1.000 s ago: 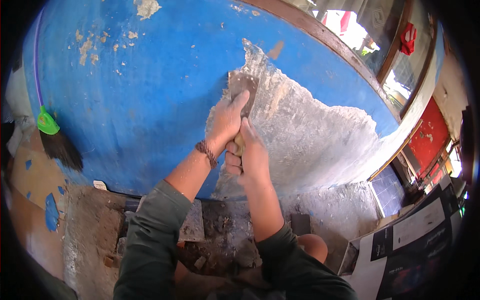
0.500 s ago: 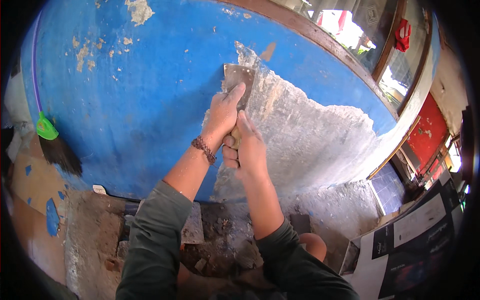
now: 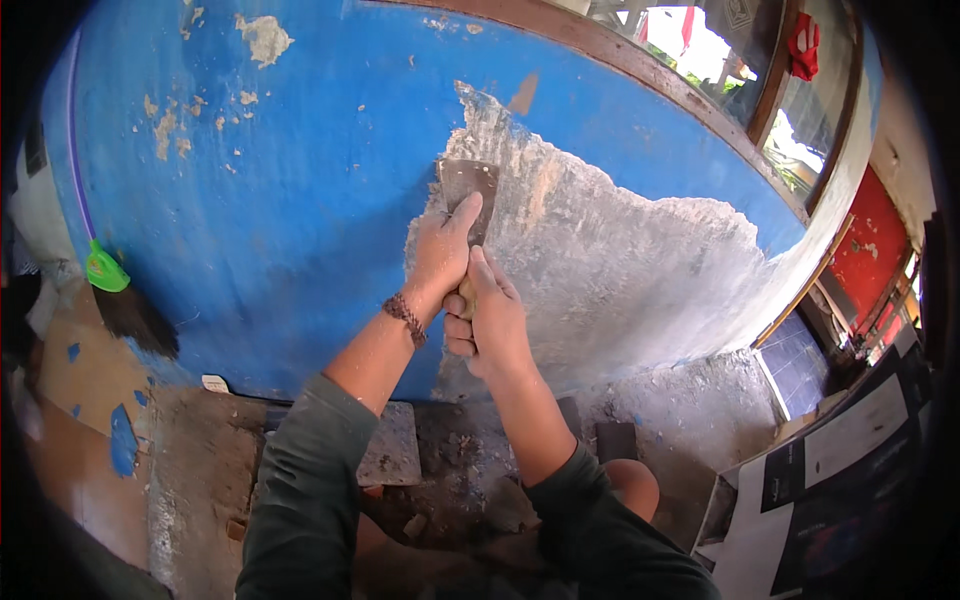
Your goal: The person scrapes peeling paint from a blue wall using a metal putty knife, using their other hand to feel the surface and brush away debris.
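A wide-bladed metal scraper (image 3: 466, 182) lies against the wall, its blade on the bare grey plaster just by the blue paint's ragged edge. My left hand (image 3: 441, 256), with a beaded bracelet at the wrist, is closed on the scraper, thumb pressed along the blade. Lower and to the right, my right hand (image 3: 492, 318) wraps round its pale handle, most of which the fingers hide. Blue paint (image 3: 300, 180) covers the wall to the left and above. Exposed plaster (image 3: 610, 265) spreads to the right of both hands.
A broom (image 3: 108, 268) with a purple stick and green head leans at the far left. Blue paint flakes (image 3: 123, 440) lie on the floor. Below my arms are rubble and a flat slab (image 3: 392, 447). A printed box (image 3: 840, 450) stands at the lower right, and a wood-framed window (image 3: 700, 95) above.
Both hands and the scraper have moved down the wall. The blade now rests lower, and a little more grey plaster shows above and left of it.
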`<state>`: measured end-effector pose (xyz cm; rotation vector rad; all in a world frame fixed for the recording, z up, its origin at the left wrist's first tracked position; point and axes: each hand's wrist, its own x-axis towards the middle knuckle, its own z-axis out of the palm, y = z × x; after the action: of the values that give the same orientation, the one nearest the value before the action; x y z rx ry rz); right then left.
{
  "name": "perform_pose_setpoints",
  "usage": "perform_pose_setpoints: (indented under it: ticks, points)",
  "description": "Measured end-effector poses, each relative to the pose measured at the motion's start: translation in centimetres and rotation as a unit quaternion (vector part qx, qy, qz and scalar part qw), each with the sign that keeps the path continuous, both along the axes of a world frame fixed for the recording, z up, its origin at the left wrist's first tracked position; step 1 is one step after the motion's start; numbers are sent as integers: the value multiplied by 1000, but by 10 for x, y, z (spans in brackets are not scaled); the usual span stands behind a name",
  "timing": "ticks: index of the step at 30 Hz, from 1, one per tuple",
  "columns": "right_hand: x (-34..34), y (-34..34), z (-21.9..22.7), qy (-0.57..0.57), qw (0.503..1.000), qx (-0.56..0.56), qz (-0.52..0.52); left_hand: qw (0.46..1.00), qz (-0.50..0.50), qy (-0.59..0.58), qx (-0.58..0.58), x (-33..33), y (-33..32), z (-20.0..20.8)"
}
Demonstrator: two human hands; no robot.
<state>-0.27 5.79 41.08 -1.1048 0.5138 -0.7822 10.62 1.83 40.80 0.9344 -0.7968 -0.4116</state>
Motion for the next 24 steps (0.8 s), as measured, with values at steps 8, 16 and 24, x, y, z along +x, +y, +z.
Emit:
perform_pose_setpoints:
  ticks: [8,16,24]
  points:
    - [3,1,22,-40,998,-23,30,999,-45,2,8,9,7,30]
    - [4,-5,46,-88,993,-43,64,997,-21,-51,49,13,13,62]
    - [0,2,-10,-234,957,89,144,994,-36,-67,72,14,19,6]
